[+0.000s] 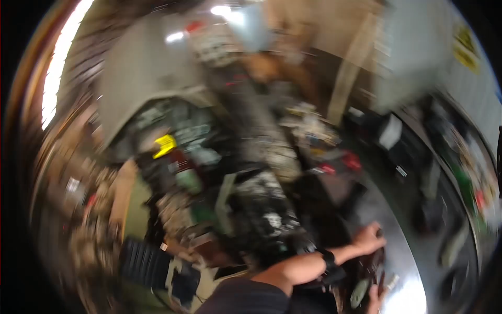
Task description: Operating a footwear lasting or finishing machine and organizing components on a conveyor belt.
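Motion blur smears the whole head view. My left arm, with a black band at its wrist, reaches right from the lower edge. The fingers of my left hand (367, 239) are curled closed, and a small dark tip shows at them. Just below hangs or stands a shiny dark brown object (370, 266), bottle-like in look; its exact kind is unclear. A pale green oval patch (359, 293) shows near its lower end. My right hand (375, 300) is partly in view at the lower edge, beside that patch. Its fingers are too blurred to read.
A shiny metal surface (405, 293) with a curved-looking edge lies at the right. Cluttered dark items and a clear plastic-like heap (266, 199) fill the middle. Red objects (350, 160) lie beyond my hands. A dark ribbed crate-like thing (144, 261) is at lower left.
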Available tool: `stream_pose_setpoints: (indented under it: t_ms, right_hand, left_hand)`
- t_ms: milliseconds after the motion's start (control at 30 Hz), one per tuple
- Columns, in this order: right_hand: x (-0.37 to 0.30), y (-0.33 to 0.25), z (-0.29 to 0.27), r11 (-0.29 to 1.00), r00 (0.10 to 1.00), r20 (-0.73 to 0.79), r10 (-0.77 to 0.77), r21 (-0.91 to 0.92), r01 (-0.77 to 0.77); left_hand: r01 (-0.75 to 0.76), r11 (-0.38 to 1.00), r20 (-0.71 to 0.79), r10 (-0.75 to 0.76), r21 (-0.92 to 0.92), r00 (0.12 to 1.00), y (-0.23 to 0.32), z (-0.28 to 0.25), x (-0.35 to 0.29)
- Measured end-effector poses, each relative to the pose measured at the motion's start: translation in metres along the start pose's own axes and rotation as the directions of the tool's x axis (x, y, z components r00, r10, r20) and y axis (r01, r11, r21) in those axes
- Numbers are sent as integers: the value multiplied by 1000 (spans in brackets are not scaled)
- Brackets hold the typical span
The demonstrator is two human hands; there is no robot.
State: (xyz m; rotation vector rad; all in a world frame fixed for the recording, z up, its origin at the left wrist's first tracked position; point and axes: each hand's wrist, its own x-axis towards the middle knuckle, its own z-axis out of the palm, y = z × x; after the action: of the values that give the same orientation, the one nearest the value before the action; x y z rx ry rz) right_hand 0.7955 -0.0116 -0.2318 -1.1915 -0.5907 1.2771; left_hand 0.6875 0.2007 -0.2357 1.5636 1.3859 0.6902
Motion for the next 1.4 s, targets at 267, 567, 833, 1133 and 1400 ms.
stream_pose_setpoints:
  t_ms: [267, 567, 833, 1133, 1400]
  right_hand:
    - [36, -41, 154, 940, 892, 326, 313, -244, -241]
    - [-2, 36, 358, 995, 889, 458, -16, -83, 60]
    - [-50, 21, 503, 991, 811, 585, 1, -107, 75]
    - [-38, 27, 555, 997, 700, 712, 60, -80, -4]
    - [-40, 36, 518, 993, 810, 582, 65, 43, -110]
  left_hand:
    - [-192, 981, -426, 167, -17, 889, 28, -224, -92]
    - [7, 990, -689, 92, 139, 719, -28, -428, -190]
    - [37, 975, -972, 222, 220, -72, -100, -566, -225]
    - [230, 970, -868, -184, -84, 461, -164, -573, -205]
    - [154, 975, -641, -15, 161, 768, -204, -567, -295]
